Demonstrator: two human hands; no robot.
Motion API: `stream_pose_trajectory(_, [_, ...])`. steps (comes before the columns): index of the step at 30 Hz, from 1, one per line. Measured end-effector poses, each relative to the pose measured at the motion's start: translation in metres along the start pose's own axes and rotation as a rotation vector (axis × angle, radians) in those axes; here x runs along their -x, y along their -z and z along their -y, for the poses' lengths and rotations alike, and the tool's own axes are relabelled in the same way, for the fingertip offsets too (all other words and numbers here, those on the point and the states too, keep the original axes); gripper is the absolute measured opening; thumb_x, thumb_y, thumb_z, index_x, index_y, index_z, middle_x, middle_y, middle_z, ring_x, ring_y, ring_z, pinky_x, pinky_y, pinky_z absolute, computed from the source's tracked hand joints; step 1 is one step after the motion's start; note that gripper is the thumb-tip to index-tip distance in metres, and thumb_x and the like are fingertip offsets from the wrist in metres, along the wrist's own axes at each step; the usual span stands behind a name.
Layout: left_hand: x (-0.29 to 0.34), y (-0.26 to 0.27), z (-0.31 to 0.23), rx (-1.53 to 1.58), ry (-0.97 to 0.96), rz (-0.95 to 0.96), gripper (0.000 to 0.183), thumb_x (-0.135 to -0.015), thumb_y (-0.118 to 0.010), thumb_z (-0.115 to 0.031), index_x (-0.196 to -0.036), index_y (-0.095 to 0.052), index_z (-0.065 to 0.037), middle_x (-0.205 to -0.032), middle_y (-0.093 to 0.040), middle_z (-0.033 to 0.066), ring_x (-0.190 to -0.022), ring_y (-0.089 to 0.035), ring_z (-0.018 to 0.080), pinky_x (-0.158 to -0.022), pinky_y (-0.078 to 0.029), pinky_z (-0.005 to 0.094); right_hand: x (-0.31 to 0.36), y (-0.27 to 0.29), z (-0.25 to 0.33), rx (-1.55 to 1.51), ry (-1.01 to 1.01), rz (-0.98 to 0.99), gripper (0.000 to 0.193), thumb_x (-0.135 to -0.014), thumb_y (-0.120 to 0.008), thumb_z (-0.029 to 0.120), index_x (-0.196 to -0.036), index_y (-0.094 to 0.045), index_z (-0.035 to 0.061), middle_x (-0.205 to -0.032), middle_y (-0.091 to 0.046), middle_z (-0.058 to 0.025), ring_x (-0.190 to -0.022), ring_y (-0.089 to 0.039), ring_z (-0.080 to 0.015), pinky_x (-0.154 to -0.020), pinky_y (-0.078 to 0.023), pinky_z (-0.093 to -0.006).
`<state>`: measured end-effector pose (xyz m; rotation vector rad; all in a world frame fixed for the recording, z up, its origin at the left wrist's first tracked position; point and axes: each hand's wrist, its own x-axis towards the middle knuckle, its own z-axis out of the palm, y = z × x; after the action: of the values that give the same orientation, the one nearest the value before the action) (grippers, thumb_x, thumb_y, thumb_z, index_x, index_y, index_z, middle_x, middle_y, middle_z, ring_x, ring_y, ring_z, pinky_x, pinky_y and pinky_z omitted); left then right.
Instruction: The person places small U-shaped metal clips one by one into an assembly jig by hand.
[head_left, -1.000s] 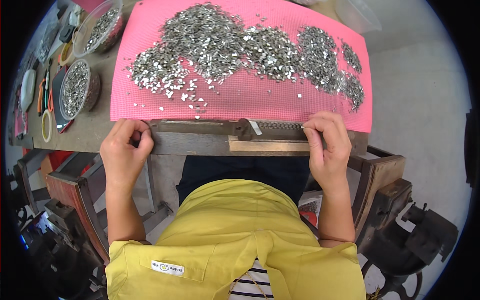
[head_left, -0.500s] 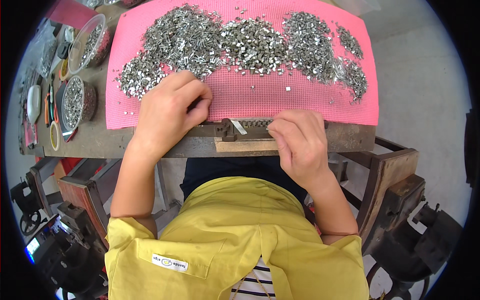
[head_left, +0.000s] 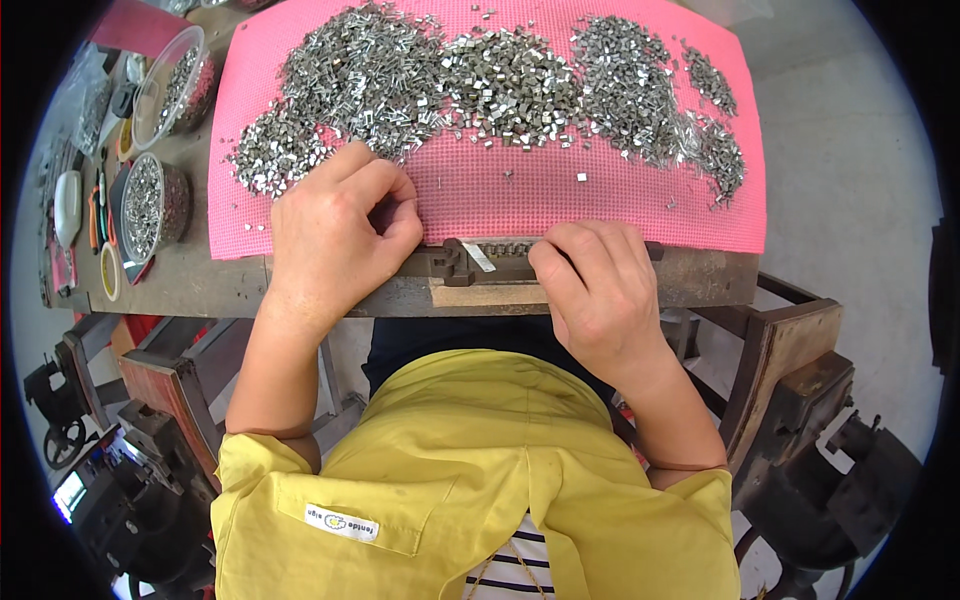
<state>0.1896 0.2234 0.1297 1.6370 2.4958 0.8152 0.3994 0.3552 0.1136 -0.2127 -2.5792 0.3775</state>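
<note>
My left hand (head_left: pixel 345 230) is at the pink mat's near edge, just below the heaps of metal pieces. Its thumb and index finger are pinched together, and whatever they hold is hidden. My right hand (head_left: pixel 600 285) is curled over the right part of a dark metal bar fixture (head_left: pixel 455 262) along the table edge. Its fingertips are bent down at a row of small metal pieces (head_left: pixel 505 248) set in the fixture; anything between them is too small to make out. A pale metal strip (head_left: pixel 479 257) lies slantwise across the fixture, left of that row.
Heaps of small metal pieces (head_left: pixel 512 88) cover the far half of the pink mat (head_left: pixel 470 205). Tubs of metal parts (head_left: pixel 146 205), a tape roll (head_left: pixel 110 272) and hand tools lie on the left of the table. A light wooden strip (head_left: pixel 490 296) runs below the fixture.
My right hand has shifted slightly left along the fixture, its fingers bending further down. My left hand stays pinched in nearly the same place. The whole view has shifted a little.
</note>
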Motion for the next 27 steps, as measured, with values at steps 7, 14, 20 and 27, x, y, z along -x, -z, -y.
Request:
stream_pose_trajectory(7, [0.009,-0.016,-0.018,0.373,-0.243,-0.009,0.013,-0.08,-0.074,-0.003,-0.09,-0.067,-0.007,-0.089,-0.065,0.0074,-0.083,-0.065,0.0283,-0.071,-0.052,0.039,0.004,0.002,-0.004,-0.126,-0.064,-0.076,0.021,-0.073,-0.073,0.001,-0.093,-0.068,0.0025,-0.096,-0.068,-0.01,-0.084,-0.066,-0.0284,-0.078,-0.05,-0.0407])
stream_pose_trajectory(14, [0.011,-0.034,-0.031,0.274,-0.369,0.038,0.02,-0.075,-0.076,-0.002,-0.092,-0.068,-0.007,-0.094,-0.065,0.0069,-0.082,-0.063,0.027,-0.071,-0.046,0.0385,0.008,-0.002,-0.004,-0.215,-0.162,-0.133,0.023,-0.073,-0.077,-0.003,-0.094,-0.07,0.0031,-0.096,-0.07,-0.0091,-0.086,-0.068,-0.0283,-0.077,-0.051,-0.0405])
stream_pose_trajectory(20, [0.011,-0.032,-0.038,0.113,-0.428,0.043,0.022,-0.071,-0.076,-0.006,-0.091,-0.067,-0.01,-0.093,-0.065,0.0038,-0.078,-0.061,0.0242,-0.069,-0.045,0.0377,0.006,-0.005,-0.004,-0.292,-0.201,-0.161,0.023,-0.072,-0.077,-0.004,-0.093,-0.07,0.0033,-0.096,-0.07,-0.01,-0.086,-0.068,-0.0294,-0.076,-0.051,-0.0402])
stream_pose_trajectory(27, [0.012,-0.031,-0.048,0.08,-0.357,0.041,0.02,-0.068,-0.075,-0.007,-0.086,-0.068,-0.012,-0.089,-0.064,0.0005,-0.077,-0.061,0.0219,-0.065,-0.047,0.0373,0.007,0.0,-0.004,-0.283,-0.206,-0.16,0.022,-0.074,-0.077,-0.006,-0.093,-0.07,0.0032,-0.096,-0.071,-0.0108,-0.083,-0.067,-0.0305,-0.074,-0.052,-0.0398])
